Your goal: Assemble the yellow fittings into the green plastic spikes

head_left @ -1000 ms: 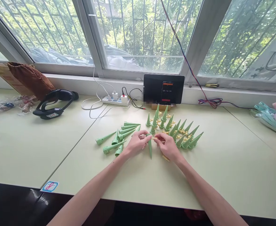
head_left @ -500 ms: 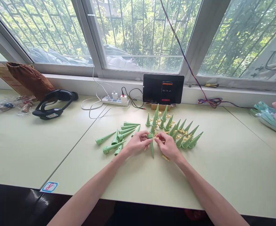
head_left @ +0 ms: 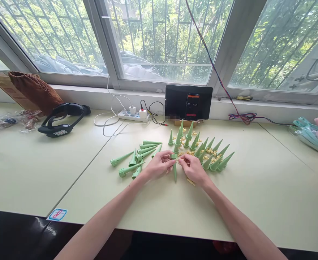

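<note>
My left hand [head_left: 163,162] is closed around a green watering spike [head_left: 175,172], its capped end up and its point aimed down towards me. Against the side of that spike, just below the cap, my right hand [head_left: 193,167] pinches a small yellow valve, mostly hidden by the fingertips. Left of my hands lie several loose green watering spikes [head_left: 128,169] on their sides. Beyond and right of them, several more spikes [head_left: 215,165] stand point up with yellow valves [head_left: 212,159] around their bases. One yellow piece [head_left: 190,181] lies beside my right wrist.
A tablet [head_left: 175,103] showing a timer stands at the back by the window. Left of it are a power strip [head_left: 123,115] and cables. A black headset [head_left: 64,121] and a brown pouch [head_left: 37,92] sit far left; wrapped pink and teal items [head_left: 314,135] are far right.
The spike's tip has swung slightly left, and my right fingertips have come a little closer to its side. The other spikes stay where they were.
</note>
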Demonstrator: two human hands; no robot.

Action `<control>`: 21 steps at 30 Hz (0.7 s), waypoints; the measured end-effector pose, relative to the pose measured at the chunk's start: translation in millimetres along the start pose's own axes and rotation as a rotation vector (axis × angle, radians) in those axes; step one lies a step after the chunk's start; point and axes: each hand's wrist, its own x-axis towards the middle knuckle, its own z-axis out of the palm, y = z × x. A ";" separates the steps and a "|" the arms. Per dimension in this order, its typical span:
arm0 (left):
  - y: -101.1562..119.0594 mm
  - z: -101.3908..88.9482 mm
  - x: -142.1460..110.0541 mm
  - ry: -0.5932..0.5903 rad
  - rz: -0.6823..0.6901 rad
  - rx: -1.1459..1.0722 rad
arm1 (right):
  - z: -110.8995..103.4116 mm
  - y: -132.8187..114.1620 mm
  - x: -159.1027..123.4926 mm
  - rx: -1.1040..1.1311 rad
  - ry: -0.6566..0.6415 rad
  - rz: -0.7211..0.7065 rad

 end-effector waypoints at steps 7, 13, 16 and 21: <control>4.1 3.0 -0.9 0.010 -0.002 -0.019 | -0.1 -2.7 0.4 0.040 0.008 0.009; 8.5 2.5 -2.2 0.006 -0.030 -0.029 | -1.2 -4.2 1.4 0.011 0.019 -0.002; 6.3 0.5 -1.0 0.027 -0.041 -0.032 | -3.5 -5.0 0.7 0.018 0.017 -0.050; -1.2 -4.0 2.1 0.046 -0.041 -0.063 | -5.9 -2.9 0.6 0.012 -0.020 -0.161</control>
